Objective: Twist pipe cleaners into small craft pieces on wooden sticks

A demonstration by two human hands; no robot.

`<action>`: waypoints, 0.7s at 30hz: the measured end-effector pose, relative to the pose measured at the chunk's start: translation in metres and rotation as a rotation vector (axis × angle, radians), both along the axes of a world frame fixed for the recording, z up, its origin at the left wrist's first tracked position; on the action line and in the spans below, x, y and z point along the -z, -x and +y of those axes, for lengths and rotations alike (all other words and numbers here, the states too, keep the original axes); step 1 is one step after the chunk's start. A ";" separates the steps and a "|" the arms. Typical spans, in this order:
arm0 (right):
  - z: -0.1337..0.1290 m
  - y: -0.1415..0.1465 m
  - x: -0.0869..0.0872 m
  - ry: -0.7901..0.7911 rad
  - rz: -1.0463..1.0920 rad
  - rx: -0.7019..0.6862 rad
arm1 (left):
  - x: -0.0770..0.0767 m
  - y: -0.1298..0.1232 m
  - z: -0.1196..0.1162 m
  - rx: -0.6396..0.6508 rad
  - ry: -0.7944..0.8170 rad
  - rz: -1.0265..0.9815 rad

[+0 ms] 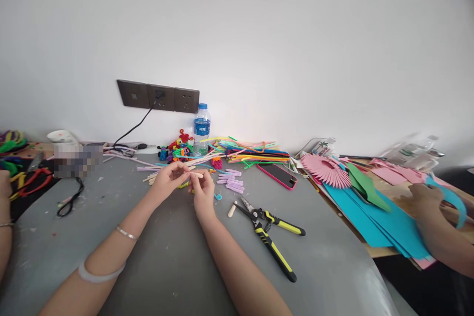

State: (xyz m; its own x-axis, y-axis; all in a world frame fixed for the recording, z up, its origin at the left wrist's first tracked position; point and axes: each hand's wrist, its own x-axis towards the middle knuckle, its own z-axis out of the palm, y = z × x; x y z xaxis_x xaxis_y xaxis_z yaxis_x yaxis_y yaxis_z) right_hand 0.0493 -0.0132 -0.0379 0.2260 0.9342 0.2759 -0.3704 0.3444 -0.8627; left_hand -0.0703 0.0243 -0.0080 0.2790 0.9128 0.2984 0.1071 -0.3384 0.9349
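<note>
My left hand [171, 177] and my right hand [202, 191] meet over the grey table, their fingertips pinched on a short cream pipe-cleaner piece [195, 175]. A folded cream piece [232, 209] lies to the right of my right hand, by the tips of yellow-and-black pliers [264, 224] whose handles are spread. Several folded lilac pieces [232, 181] are grouped just beyond my right hand. Long cream stems [151, 178] lie beside my left hand. A small blue curl [218, 197] rests near my right wrist.
Along the wall stand a water bottle [202, 131], colourful figures [179, 148] and bundled pipe cleaners [255, 152]. A phone [277, 176] lies behind the pliers. At right, another person's hand [425, 202] is near blue paper [374, 222]; another person's arm [5, 222] is at far left.
</note>
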 end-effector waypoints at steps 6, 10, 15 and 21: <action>-0.006 0.000 -0.005 0.019 -0.068 0.015 | -0.006 0.005 -0.001 0.060 0.039 0.029; -0.008 0.000 -0.006 0.025 -0.086 -0.016 | -0.008 0.008 0.000 0.081 0.040 0.062; -0.006 0.000 -0.004 0.055 -0.066 -0.049 | -0.009 0.011 0.002 0.092 0.032 0.109; -0.004 0.001 -0.002 0.054 -0.018 -0.088 | -0.008 0.015 0.003 0.125 0.035 0.137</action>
State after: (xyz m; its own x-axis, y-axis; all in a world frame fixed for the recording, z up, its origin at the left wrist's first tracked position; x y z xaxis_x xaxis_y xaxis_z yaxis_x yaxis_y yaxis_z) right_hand 0.0487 -0.0174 -0.0361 0.1380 0.9639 0.2276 -0.3815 0.2638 -0.8859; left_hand -0.0849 0.0277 -0.0004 0.4265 0.8776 0.2189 0.1933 -0.3248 0.9258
